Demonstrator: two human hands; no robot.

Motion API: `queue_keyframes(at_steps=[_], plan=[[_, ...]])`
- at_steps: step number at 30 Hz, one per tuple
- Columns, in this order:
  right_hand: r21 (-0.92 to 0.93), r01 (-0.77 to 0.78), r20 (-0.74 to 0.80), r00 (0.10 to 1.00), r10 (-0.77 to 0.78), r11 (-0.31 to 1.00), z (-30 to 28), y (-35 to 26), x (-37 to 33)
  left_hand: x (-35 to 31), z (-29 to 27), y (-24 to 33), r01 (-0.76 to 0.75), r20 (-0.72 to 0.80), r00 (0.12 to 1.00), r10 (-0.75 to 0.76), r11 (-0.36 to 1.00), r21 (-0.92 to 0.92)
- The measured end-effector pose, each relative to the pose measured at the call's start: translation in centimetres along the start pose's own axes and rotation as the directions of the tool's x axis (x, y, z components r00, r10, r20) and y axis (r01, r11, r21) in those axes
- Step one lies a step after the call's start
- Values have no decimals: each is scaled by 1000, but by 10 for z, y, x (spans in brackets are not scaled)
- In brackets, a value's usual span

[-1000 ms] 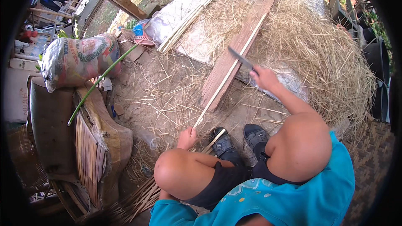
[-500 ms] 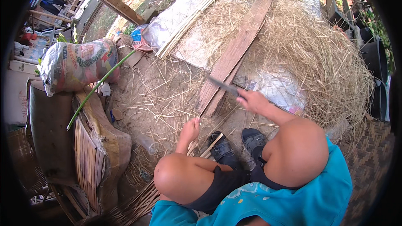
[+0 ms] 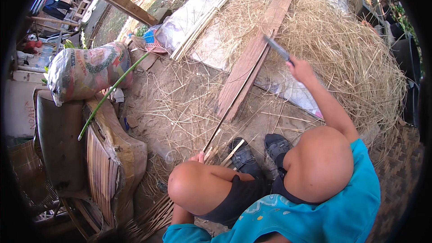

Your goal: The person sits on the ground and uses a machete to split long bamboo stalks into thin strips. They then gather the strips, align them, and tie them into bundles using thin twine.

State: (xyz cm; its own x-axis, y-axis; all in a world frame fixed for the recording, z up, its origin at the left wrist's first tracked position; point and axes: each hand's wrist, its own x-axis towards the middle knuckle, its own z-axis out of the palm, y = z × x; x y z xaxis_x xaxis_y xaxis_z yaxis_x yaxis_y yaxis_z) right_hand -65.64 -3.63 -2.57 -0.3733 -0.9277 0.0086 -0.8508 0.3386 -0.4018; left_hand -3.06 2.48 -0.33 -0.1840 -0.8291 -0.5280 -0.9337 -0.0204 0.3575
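My right hand [image 3: 300, 69] is closed around the handle of a knife [image 3: 278, 48], its grey blade lying across the upper half of a long wooden plank [image 3: 281, 6]. A thin dark strip [image 3: 215, 130], perhaps split bamboo or cane, runs along the plank from near the blade down toward my left knee. My left hand [image 3: 197, 157] pinches the strip's near end and is partly hidden behind that knee. Short pale strips [image 3: 236, 149] lie beside my left sandal [image 3: 245, 158].
Straw-like shavings [image 3: 351, 58] are heaped right of the plank over pale sheeting. Long pale strips [image 3: 202, 22] lie at the back. On the left are a stuffed sack [image 3: 90, 69], a green stalk [image 3: 112, 90] and a worn padded seat [image 3: 117, 153]. More strips [image 3: 155, 216] lie lower left.
My right hand and the knife have moved up the plank, away from me. My left hand has drawn back toward my knee, and a longer stretch of the dark strip shows.
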Motion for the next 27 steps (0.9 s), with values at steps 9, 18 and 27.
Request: queue_keyframes(at_steps=[9,18,27], plan=[[254,100,190,970,-151,962,29,-87,-81,45,4,71,-263,-147,960,237,944,-197],[407,-286,152,958,244,868,-16,-71,-57,41,22,87,-324,-199,919,339,940,106],[237,410,341,814,-471,881,33,-133,-117,43,24,81,-152,-51,984,169,956,251]])
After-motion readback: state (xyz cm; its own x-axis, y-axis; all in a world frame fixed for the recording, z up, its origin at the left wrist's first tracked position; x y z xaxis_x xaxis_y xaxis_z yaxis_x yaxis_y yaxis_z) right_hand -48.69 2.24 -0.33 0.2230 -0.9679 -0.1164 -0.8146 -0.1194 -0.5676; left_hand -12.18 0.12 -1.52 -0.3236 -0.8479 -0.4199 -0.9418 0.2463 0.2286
